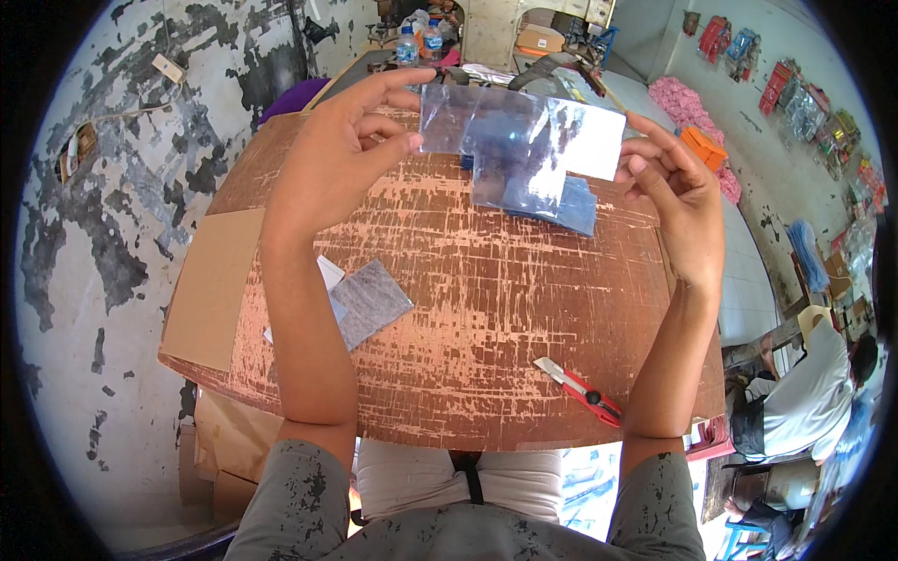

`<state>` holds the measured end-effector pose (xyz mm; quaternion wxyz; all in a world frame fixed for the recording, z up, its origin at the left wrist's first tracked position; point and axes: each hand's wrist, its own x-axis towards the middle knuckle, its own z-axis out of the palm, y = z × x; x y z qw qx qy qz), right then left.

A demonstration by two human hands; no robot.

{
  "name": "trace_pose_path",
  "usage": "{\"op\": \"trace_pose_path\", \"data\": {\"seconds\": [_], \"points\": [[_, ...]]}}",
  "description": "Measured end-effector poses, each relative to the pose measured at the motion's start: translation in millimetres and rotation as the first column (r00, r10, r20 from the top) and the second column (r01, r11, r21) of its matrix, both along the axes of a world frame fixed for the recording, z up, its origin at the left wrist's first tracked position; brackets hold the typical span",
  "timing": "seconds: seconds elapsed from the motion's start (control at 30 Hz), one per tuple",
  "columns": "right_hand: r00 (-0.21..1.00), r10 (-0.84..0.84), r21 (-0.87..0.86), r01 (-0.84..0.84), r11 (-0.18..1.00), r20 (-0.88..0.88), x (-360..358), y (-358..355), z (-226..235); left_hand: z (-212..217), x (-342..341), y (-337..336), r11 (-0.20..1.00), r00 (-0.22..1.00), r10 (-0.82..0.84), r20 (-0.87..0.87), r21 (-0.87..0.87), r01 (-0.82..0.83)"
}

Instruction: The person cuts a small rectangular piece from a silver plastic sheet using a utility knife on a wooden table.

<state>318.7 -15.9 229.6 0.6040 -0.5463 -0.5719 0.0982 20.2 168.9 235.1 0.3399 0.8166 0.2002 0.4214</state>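
Up in front of me, over the far part of the worn brown table [486, 318], a clear glossy T-shaped plastic sheet [519, 150] is stretched between both hands. My left hand [351, 140] pinches its left end between thumb and fingers. The right end, bright with glare, is gripped by my right hand [678, 178] at its edge. Behind and partly below the sheet lie blue fabric pieces [577, 210], seen in part through the plastic. A grey textured square piece [376, 301] rests near my left forearm, overlapping white pieces [329, 273] that the forearm partly covers.
A red utility knife [578, 391] lies near my right forearm with its pale tip pointing away. Flat brown cardboard [215, 290] covers the table's left side. At the back stand water bottles [407, 47] and a cream machine [486, 33]. Another person [804, 393] sits at the right.
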Motion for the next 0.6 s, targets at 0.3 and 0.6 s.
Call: {"op": "trace_pose_path", "data": {"seconds": [0.3,0.6], "points": [[0.997,0.045,0.039,-0.043,0.998,-0.057,3,1,-3,2,-2,-5,0.996,0.998,-0.061,0.014,-0.070,0.062],[1.000,0.002,0.046,-0.001,0.999,-0.012,10,2,-4,6,-3,-11,0.980,0.985,-0.156,0.071,-0.114,0.163]]}}
